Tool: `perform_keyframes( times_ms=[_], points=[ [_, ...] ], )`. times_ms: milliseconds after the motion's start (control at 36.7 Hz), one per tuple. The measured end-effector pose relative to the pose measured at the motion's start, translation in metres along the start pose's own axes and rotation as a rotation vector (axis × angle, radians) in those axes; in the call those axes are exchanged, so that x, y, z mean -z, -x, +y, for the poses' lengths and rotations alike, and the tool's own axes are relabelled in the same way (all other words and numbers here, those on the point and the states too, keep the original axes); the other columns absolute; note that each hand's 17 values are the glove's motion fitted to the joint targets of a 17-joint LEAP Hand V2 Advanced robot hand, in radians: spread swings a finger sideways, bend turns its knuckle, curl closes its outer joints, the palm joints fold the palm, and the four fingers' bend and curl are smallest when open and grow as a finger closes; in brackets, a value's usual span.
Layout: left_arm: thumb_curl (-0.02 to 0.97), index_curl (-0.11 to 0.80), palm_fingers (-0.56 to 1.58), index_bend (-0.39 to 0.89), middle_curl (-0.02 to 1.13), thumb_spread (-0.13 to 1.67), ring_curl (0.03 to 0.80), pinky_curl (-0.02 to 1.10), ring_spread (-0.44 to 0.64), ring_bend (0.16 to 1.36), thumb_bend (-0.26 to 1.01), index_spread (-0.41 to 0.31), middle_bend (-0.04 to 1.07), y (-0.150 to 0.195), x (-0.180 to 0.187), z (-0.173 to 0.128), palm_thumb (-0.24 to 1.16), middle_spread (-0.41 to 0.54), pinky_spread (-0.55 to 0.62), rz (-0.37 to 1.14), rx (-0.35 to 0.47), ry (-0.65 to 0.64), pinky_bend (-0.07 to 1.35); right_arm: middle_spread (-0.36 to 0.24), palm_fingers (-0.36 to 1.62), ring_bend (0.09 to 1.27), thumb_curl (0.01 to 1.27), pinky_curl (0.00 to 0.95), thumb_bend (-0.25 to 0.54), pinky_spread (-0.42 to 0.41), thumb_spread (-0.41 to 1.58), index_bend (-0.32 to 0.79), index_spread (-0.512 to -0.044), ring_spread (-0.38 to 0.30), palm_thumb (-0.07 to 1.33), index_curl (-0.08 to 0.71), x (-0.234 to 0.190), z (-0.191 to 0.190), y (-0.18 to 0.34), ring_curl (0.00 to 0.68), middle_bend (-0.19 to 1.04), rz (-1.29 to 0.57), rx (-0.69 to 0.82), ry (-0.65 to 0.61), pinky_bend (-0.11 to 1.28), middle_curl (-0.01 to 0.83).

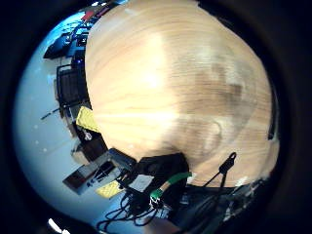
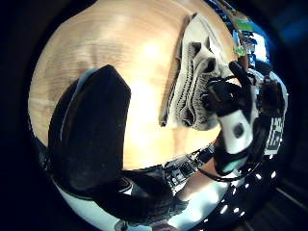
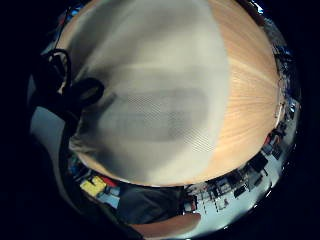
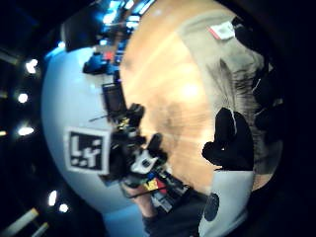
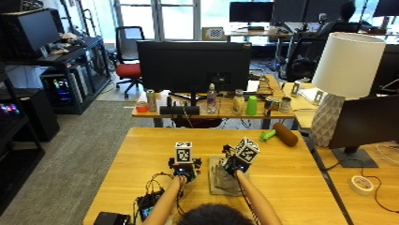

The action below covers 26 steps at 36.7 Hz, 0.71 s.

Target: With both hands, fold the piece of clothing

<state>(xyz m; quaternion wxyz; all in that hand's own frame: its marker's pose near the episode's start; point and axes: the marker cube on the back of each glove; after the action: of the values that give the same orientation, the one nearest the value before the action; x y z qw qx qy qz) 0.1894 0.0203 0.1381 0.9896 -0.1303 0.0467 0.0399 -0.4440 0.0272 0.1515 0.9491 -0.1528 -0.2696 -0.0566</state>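
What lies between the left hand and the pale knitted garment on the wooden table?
Only bare wooden table shows between the left hand and the pale knitted garment, seen in the outside view.

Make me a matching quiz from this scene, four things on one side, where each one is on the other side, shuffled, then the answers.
Things:
1. grey knitted piece of clothing
2. left hand in a black glove
3. right hand in a black glove
4. white lamp with a ribbed base

Places:
A. on the neighbouring desk, to the right
B. resting on the clothing
C. folded small on the wooden table
D. over bare wood beside the clothing

Pairs: 1-C, 2-D, 3-B, 4-A
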Motion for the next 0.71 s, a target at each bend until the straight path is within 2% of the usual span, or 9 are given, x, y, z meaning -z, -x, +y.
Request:
perform_keyframes(
  times_ms=[136, 191, 273, 382, 546, 709],
  points=[
    [0.190, 0.342, 0.08, 0.18, 0.25, 1.35, 0.291, 0.34, 0.38, 0.49, -0.01, -0.003, 0.17, -0.012, -0.001, 0.008, 0.15, 0.226, 0.40, 0.004, -0.061, 0.043, 0.37, -0.110, 0.96, 0.90, 0.48, 0.444, -0.016, -0.302, 0.89, -0.05, -0.245, -0.206, 1.03, -0.015, 0.045, 0.004, -0.013, 0.457, 0.46, -0.035, 0.050, -0.112, 0.94, 0.518],
    [0.189, 0.345, 0.08, 0.18, 0.25, 1.35, 0.291, 0.34, 0.38, 0.49, -0.01, -0.002, 0.17, -0.017, -0.002, 0.010, 0.16, 0.227, 0.40, 0.007, -0.087, 0.065, 0.36, -0.108, 0.97, 0.88, 0.48, 0.439, -0.014, -0.296, 0.91, -0.03, -0.241, -0.199, 1.02, -0.007, 0.066, 0.004, -0.016, 0.449, 0.46, -0.057, 0.129, -0.160, 0.93, 0.514],
    [0.188, 0.347, 0.08, 0.17, 0.25, 1.35, 0.290, 0.34, 0.38, 0.49, -0.01, -0.002, 0.17, -0.024, 0.000, 0.009, 0.16, 0.228, 0.40, 0.009, -0.083, 0.040, 0.36, -0.099, 0.97, 0.85, 0.49, 0.431, -0.014, -0.276, 0.94, 0.00, -0.240, -0.191, 1.02, -0.001, 0.090, -0.014, -0.025, 0.441, 0.44, -0.080, 0.282, -0.223, 0.92, 0.506],
    [0.187, 0.350, 0.08, 0.17, 0.25, 1.36, 0.289, 0.34, 0.38, 0.49, -0.01, -0.002, 0.17, -0.033, 0.004, 0.008, 0.16, 0.228, 0.40, 0.013, -0.092, 0.000, 0.36, -0.093, 0.97, 0.83, 0.49, 0.430, -0.014, -0.268, 0.97, 0.00, -0.237, -0.184, 1.01, 0.004, 0.105, -0.051, -0.063, 0.438, 0.42, 0.082, 0.154, -0.214, 0.90, 0.500],
    [0.186, 0.353, 0.08, 0.17, 0.25, 1.36, 0.287, 0.34, 0.38, 0.49, -0.01, -0.002, 0.17, -0.042, 0.006, 0.013, 0.16, 0.229, 0.40, -0.009, -0.133, 0.017, 0.36, -0.088, 0.91, 0.77, 0.49, 0.413, -0.017, -0.234, 1.04, 0.03, -0.244, -0.166, 0.98, 0.023, 0.124, -0.053, -0.092, 0.422, 0.37, 0.177, 0.079, -0.278, 0.85, 0.483],
    [0.185, 0.354, 0.08, 0.17, 0.25, 1.36, 0.288, 0.34, 0.38, 0.50, -0.01, -0.001, 0.17, -0.045, 0.007, 0.005, 0.16, 0.224, 0.40, -0.041, -0.110, -0.023, 0.36, -0.078, 0.91, 0.72, 0.49, 0.401, -0.015, -0.216, 1.08, 0.03, -0.245, -0.154, 0.97, 0.033, 0.119, -0.059, -0.103, 0.409, 0.35, 0.197, 0.078, -0.280, 0.82, 0.475]
  ],
)
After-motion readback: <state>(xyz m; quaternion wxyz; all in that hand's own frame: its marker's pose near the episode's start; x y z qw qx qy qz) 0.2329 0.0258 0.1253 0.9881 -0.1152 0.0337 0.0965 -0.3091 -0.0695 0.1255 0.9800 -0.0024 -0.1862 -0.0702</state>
